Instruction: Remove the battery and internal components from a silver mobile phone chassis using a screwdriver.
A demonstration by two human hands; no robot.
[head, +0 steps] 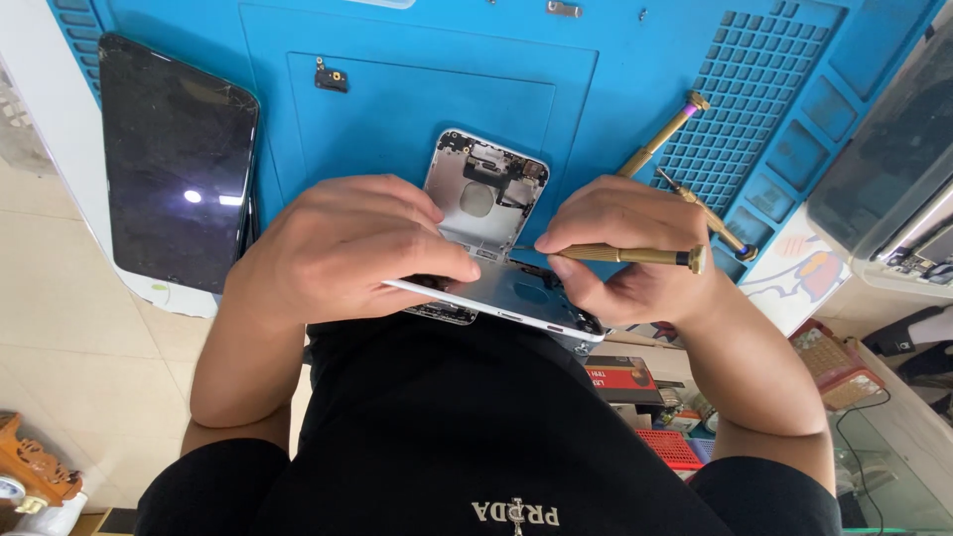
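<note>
**Open phone held over the mat's near edge**

Left hand (342,248) curled, pinching the silver screen panel (506,298) by its edge, thumb on top. Right hand (625,248) closed around a brass screwdriver (625,255), tip aimed left at the phone shell (481,194). Shell lying open on the blue mat (417,89), near its front edge, insides showing, just beyond the panel. Two more brass screwdrivers (685,159) lying toward the mat's right edge. Dark cracked tablet (174,159) at the left edge. Small black part (332,77) near the far middle.
</note>
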